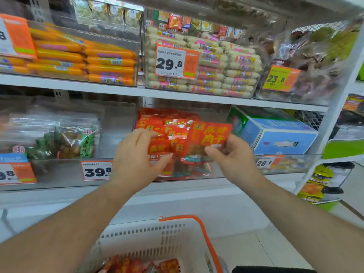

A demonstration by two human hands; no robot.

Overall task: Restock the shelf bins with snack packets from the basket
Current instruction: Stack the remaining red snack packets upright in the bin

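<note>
Head view, restock in progress. Clear shelf bin [232, 170], middle of the lower shelf: already piled well above its front wall with red snack packets [157, 125], so most of this bin's fill looks done. White basket [141, 239] with orange handle, on the floor below the arms: several more red packets [169, 266] lie in its bottom, so stock is left to move; how many cannot be told, the basket being cut off by the frame edge. Item in hand: one red packet [208, 136], flat glossy pouch, large yellow characters on the upper face, clear window low down showing brownish pieces; held upright at the bin's front right, against the pile. Right hand [234, 160]: pinching that packet at its lower right corner, thumb in front. Left hand [137, 160]: fingers fairly straight, pressing on the stacked packets at the pile's left, grasping nothing that shows.
</note>
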